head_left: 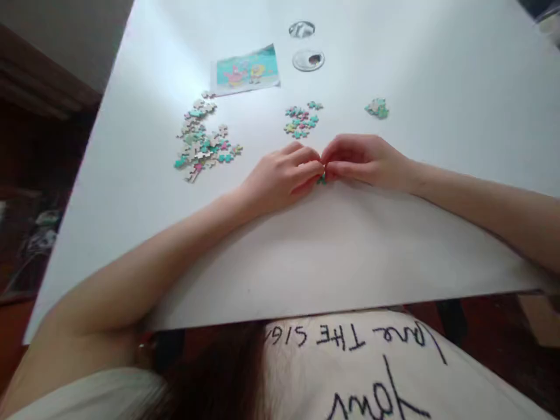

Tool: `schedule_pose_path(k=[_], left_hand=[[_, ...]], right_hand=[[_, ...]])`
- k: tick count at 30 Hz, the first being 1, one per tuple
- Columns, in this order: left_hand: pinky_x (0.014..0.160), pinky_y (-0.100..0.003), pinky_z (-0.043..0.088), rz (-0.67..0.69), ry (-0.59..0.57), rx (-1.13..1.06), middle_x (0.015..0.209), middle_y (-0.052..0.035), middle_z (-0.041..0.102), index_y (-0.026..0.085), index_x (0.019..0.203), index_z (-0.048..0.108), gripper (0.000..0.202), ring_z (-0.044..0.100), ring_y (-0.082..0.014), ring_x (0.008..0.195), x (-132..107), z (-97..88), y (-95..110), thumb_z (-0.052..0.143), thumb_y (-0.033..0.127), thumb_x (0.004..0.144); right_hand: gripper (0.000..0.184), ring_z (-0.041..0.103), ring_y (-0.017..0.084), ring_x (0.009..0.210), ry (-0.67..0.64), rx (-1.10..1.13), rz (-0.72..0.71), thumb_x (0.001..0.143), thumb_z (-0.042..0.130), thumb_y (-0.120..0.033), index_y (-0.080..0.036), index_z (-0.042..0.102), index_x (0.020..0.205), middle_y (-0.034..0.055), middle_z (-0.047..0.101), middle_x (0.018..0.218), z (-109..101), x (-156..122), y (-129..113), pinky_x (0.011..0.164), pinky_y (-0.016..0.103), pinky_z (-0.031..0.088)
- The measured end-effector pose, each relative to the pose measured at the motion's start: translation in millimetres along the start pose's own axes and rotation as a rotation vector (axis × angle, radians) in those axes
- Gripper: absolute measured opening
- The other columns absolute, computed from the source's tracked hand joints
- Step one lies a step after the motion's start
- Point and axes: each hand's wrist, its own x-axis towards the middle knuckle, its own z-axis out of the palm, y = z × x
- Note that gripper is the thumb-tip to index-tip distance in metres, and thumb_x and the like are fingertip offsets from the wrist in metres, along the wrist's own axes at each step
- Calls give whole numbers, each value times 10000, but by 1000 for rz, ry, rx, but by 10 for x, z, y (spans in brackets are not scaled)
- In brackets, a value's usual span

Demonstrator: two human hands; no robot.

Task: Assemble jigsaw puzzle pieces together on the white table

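My left hand (286, 172) and my right hand (365, 160) meet fingertip to fingertip low over the white table. Between their closed fingers a small green puzzle piece (321, 179) shows from below; most of it is hidden, and I cannot tell whether it is one piece or two joined. Just beyond the hands lies a small group of puzzle pieces (301, 121) in teal, pink and yellow. A larger heap of puzzle pieces (200, 143), many with pale backs up, spreads to the left of my left hand. A small cluster of puzzle pieces (378, 108) rests beyond my right hand.
A picture sheet (247, 70) with a pink and a yellow cartoon figure lies at the back left. Beside it are two shiny oval tin parts (301, 29), the nearer one (306, 60) with a dark spot. The table's near edge (280, 319) runs close to my body.
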Motion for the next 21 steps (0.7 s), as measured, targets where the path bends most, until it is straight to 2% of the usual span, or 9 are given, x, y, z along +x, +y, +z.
schedule_pose_path(k=[21], left_hand=[[824, -381, 525, -31, -34, -3, 1049, -45, 641, 236, 1003, 613, 216, 581, -200, 985, 14, -32, 28, 400, 248, 970]], right_hand=[[82, 648, 152, 732, 14, 47, 4, 782, 669, -240, -203, 678, 855, -13, 708, 760, 1, 3, 5, 671, 259, 528]])
